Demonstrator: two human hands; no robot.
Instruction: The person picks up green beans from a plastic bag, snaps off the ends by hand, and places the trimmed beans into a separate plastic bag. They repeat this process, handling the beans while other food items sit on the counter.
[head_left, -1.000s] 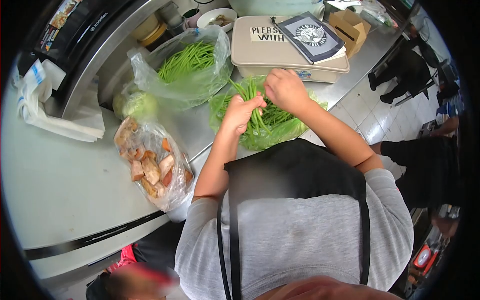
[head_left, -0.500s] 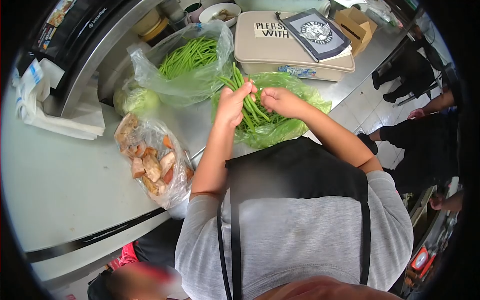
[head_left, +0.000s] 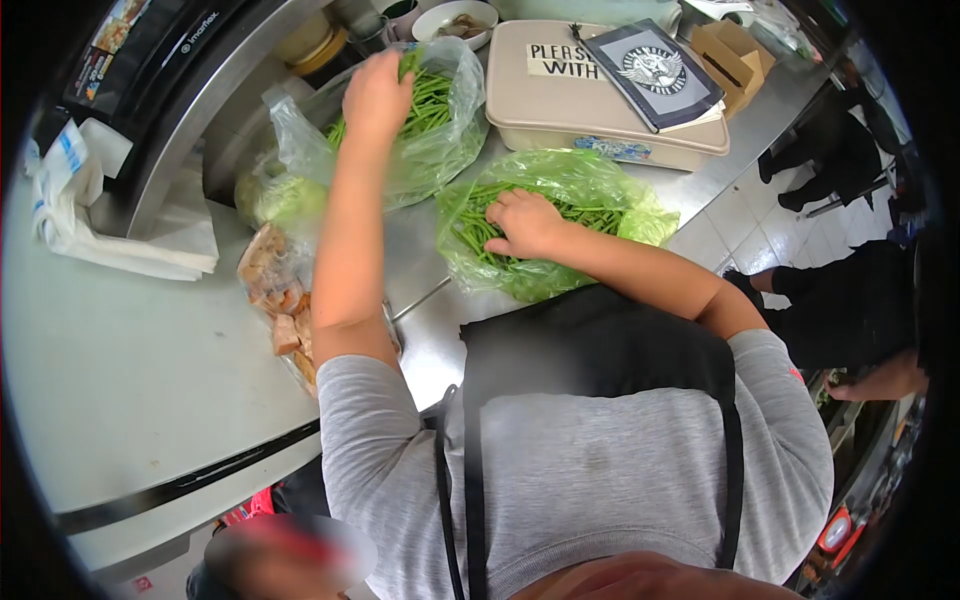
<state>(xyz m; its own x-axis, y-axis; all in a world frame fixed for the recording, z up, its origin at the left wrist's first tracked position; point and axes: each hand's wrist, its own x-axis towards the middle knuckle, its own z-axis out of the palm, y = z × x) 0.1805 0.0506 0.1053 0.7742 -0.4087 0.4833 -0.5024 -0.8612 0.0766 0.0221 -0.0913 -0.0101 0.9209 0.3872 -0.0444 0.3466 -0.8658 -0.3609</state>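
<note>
My left hand is over the clear plastic bag at the upper left, its fingers curled round green beans whose tips show by the fingertips. More green beans lie in that clear bag. My right hand rests palm down on green beans in a green-tinted plastic bag, thumb and fingers apart. Cut ends of beans show beside it. Left of my left forearm, a clear bag holds brownish-orange chunks, partly hidden by the arm.
A beige lidded box carries a dark notebook; a small cardboard box stands beside it. A pale green cabbage-like vegetable, a white bowl and white cloth lie around. Other people stand at right and lower left.
My left hand has moved up and left from the green bag to the clear bag with beans. My right hand has lowered onto the beans in the green bag and spread its fingers.
</note>
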